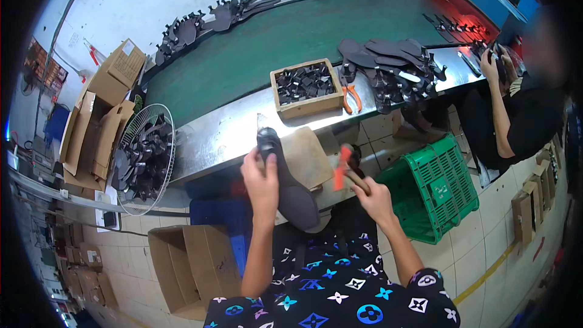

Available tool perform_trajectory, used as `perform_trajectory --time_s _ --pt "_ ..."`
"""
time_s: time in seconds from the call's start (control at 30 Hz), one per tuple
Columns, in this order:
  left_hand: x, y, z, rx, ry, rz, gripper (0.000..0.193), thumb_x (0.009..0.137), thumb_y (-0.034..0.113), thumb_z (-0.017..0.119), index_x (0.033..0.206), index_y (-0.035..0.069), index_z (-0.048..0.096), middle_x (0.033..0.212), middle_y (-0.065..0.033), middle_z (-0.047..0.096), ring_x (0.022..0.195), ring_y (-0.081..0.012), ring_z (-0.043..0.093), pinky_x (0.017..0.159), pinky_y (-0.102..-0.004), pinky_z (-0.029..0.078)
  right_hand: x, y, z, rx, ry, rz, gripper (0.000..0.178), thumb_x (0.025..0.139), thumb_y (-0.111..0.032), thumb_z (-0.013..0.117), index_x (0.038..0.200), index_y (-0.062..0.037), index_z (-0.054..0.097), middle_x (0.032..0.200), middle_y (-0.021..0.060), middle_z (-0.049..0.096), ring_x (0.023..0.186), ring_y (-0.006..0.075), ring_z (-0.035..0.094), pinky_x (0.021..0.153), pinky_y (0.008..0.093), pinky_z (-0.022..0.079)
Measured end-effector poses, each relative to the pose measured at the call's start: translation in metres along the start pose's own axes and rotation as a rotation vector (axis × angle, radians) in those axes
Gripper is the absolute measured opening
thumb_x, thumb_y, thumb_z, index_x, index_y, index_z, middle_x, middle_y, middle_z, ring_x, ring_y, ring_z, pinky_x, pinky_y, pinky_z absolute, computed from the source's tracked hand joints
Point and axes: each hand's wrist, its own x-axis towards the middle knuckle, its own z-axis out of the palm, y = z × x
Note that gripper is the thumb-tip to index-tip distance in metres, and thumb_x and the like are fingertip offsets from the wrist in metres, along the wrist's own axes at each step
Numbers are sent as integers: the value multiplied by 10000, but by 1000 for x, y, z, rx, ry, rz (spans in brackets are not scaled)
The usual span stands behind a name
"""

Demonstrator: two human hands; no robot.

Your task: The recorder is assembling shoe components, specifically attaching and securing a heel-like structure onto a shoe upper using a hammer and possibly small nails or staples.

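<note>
My left hand (262, 183) is closed round the upper part of a dark grey shoe sole (297, 203), which slants down toward my lap. A glossy black heel piece (268, 140) shows at the sole's far end. In my right hand (375, 200) is a hammer (342, 170) with an orange head and a wooden handle, held apart from the sole, to its right. Between them lies a pale wooden board (308, 157) at the metal bench's near edge. Just beyond stands a wooden box (311, 108) of small black pieces, with orange-handled pliers (351, 99) at its right side.
More soles (376, 59) lie heaped at the right of the metal bench (209, 130). A green belt (267, 45) runs behind. A white wire basket (172, 152) of black parts is at left, a green crate (446, 191) at right. A co-worker's hand (489, 65) holds a dark piece.
</note>
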Motion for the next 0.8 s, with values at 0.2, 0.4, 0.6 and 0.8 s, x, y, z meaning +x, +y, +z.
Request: perform_trajectory --time_s 0.2,0.4,0.6,0.8 --pt "24 36 17 617 187 369 602 862 199 714 1380 16 468 1447 -202 405 1320 -411 364 1064 -532 309 -81 15 -67 171 144 269 335 903 -241 716 711 -18 557 533 116 465 454 180 497 474 349 390" --pt "164 57 80 567 -116 586 163 857 121 671 994 39 701 996 -151 668 960 -345 629 808 -424 507 -61 6 -70 511 247 404 258 979 -200 619 776 -76 521 541 -67 401 437 23 384 409 217 271" --pt "201 61 98 567 -269 420 118 818 122 703 897 62 768 859 -188 707 806 -353 685 740 -434 539 -3 -25 -80 372 206 143 141 923 -102 649 869 27 670 674 110 676 555 194 657 535 322 481" --pt "185 64 69 197 -207 196 162 826 161 733 908 26 770 733 -145 717 663 -179 687 618 -326 516 42 -43 -74 461 181 -68 171 944 -136 636 918 24 690 663 96 669 558 149 645 537 290 486"
